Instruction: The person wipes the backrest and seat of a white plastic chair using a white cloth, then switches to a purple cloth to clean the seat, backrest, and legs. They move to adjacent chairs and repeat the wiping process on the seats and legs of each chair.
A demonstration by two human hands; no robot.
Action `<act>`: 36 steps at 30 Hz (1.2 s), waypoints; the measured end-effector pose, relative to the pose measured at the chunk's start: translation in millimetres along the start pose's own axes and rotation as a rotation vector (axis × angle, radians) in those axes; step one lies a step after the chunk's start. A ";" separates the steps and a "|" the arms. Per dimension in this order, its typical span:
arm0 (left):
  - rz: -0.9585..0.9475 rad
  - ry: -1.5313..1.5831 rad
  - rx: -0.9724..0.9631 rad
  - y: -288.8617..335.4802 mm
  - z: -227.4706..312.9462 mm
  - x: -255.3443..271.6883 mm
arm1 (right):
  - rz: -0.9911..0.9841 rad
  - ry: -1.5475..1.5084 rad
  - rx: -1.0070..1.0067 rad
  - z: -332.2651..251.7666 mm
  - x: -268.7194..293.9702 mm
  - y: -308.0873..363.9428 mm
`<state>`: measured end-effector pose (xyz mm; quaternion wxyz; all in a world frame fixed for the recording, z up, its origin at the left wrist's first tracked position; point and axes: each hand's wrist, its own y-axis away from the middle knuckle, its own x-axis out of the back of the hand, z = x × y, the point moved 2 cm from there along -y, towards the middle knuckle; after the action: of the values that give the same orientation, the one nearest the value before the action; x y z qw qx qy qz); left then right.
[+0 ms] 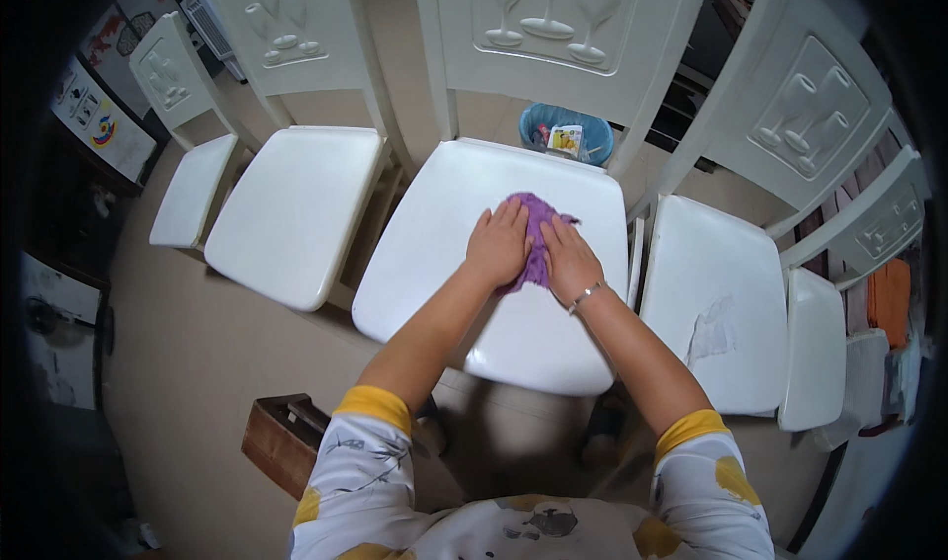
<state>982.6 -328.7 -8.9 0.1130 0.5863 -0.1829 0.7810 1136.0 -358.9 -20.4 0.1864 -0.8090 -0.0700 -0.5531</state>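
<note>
A crumpled purple cloth (536, 226) lies on the white seat (425, 234) of the middle chair. My left hand (499, 246) presses on the cloth's left side, its fingers stretched out and pointing away from me. On the cloth's right side rests my right hand (571, 262), palm down, fingers extended, a bracelet around the wrist. Both hands lie flat rather than gripping, and they partly cover the cloth. The chair's white backrest (563, 66), carved with wine glasses, rises beyond the seat.
Matching white chairs flank this one: a near left chair (296, 209) and a right chair (711, 264) bearing a crumpled whitish piece (711, 331). A blue-lined bin (598, 139) stands behind the middle seat. Lower left, a brown wooden stool (281, 446) sits on the floor.
</note>
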 end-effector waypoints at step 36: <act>0.299 0.127 -0.215 -159.2 23.1 -55.5 | -0.017 0.462 -0.183 97.7 16.2 -103.3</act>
<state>1081.0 -191.7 -32.0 0.0689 0.4869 -0.3426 0.8005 1194.0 -228.3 -13.4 0.1188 -0.6739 0.0183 -0.7290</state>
